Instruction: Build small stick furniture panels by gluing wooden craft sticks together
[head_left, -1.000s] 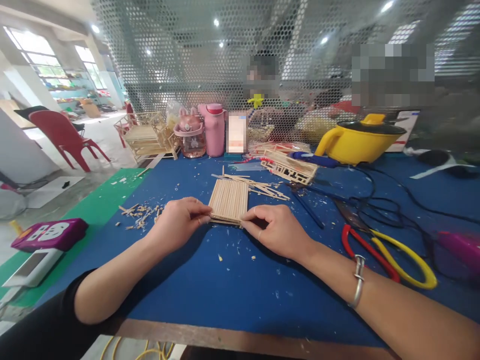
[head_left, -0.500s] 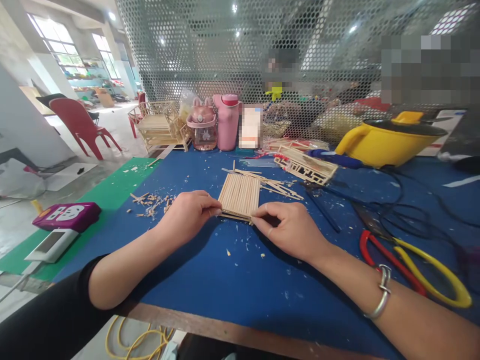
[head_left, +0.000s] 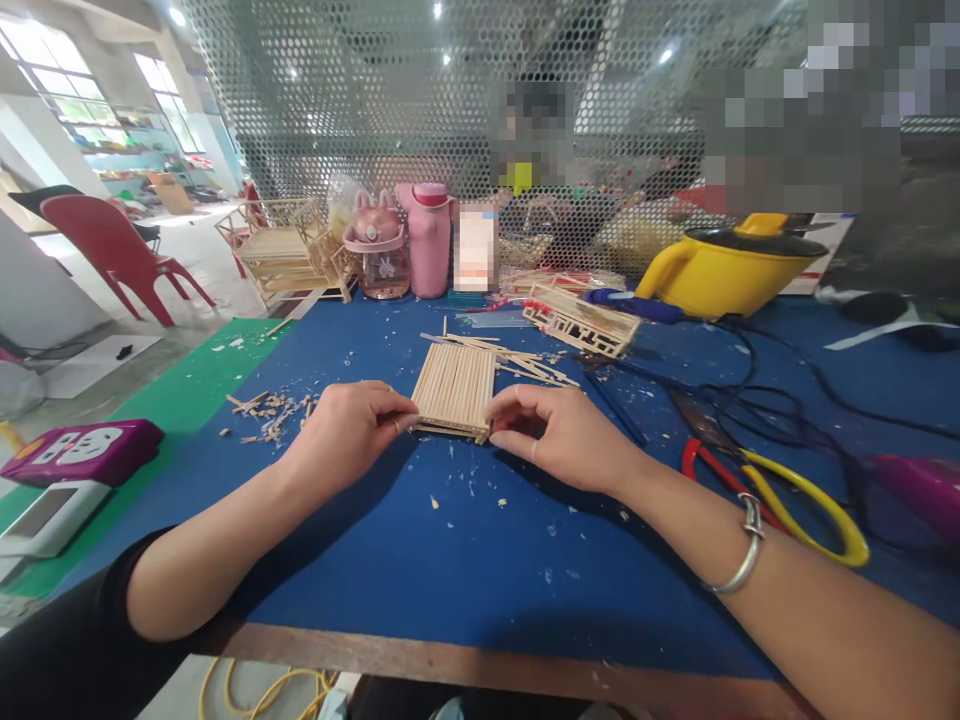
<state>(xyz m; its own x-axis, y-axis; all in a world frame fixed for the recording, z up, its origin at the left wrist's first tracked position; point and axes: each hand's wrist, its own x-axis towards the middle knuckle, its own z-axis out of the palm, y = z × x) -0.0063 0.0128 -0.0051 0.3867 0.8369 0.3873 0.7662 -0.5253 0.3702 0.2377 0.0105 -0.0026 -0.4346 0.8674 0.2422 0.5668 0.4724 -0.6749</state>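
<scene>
A small square panel of wooden sticks (head_left: 454, 384), laid side by side, rests on the blue table mat. Another layer of sticks shows beneath its front edge. My left hand (head_left: 356, 430) pinches the panel's near left corner between thumb and fingers. At the near right corner, my right hand (head_left: 559, 435) holds the edge with thumb and index finger curled round it; the exact contact is partly hidden. Loose wooden sticks (head_left: 536, 368) lie just behind and to the right of the panel. Short cut-off bits (head_left: 274, 412) are scattered beyond my left hand.
Red-and-yellow-handled pliers (head_left: 802, 500) and black cables lie at right. A yellow pot (head_left: 739, 275), a stick frame (head_left: 585, 318), a pink bottle (head_left: 429, 245) and a clear jug (head_left: 385, 265) stand behind. A purple power strip (head_left: 90, 450) is at left. Metal mesh (head_left: 360, 110) rises at the back.
The whole view has shifted, so things appear further left. My right thumb and index finger are slightly more apart at the corner. The panel stays between both hands.
</scene>
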